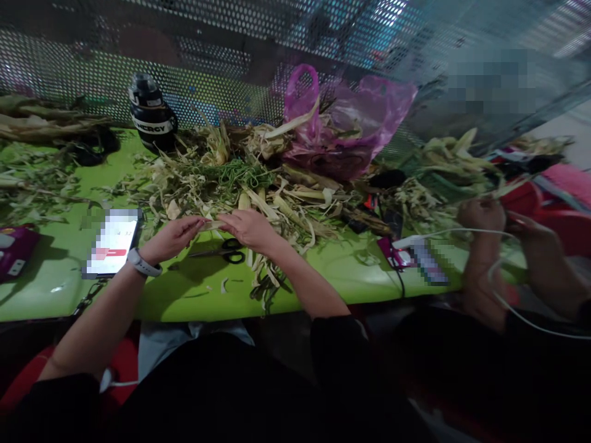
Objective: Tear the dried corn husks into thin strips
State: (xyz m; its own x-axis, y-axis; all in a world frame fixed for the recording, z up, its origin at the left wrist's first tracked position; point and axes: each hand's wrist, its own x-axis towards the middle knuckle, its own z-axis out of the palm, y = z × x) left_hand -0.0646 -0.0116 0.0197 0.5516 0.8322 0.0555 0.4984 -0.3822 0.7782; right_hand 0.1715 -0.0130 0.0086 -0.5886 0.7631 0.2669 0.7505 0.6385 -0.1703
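Observation:
My left hand (pixel 175 239), with a pale watch band (pixel 144 263) on its wrist, pinches one end of a pale strip of dried husk (pixel 212 225). At the strip's other end, my right hand (pixel 252 231) has its fingers closed on it. Both hands hover over the front of a heap of dried husks (pixel 295 212). Scissors with black handles (pixel 233 251) lie on the green tabletop (pixel 194 295) just below them. A bundle of green strands (pixel 244 174) rests on the heap behind my hands.
A phone (pixel 113 240) lies left of my wrist. A black bottle (pixel 151 117) and a pink plastic bag (pixel 344 135) stand behind the heap, before a perforated metal panel (pixel 231 67). At right, a co-worker's hands (pixel 482 215) are near a white cable (pixel 462 230).

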